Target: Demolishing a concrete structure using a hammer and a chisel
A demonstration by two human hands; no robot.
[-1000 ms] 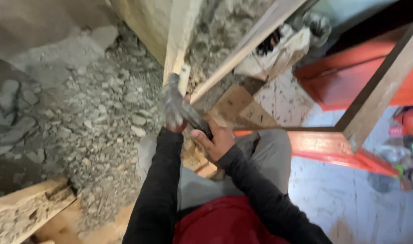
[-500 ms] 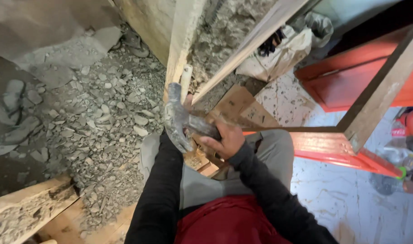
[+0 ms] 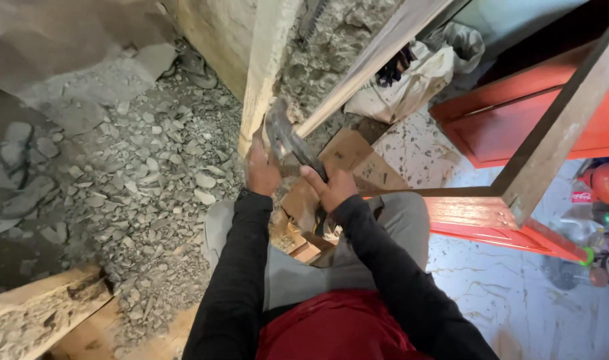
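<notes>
The person wears 2 long black sleeves reaching the wrists, a dark red top, and grey trousers. The left hand (image 3: 261,172) and right hand (image 3: 332,188) are bare, ungloved.

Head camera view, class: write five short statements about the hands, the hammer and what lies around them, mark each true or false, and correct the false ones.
1. The right hand grips the handle of a hammer. True.
2. The left hand is at the foot of a pale upright timber. True.
3. The hammer's head lies flat on the floor tiles. False: it is raised against the timber's lower end, beside the crumbled masonry.
4. Grey rubble covers the ground left of the timber. True.
5. A blue door panel lies on the right. False: the panel is orange-red.
</notes>
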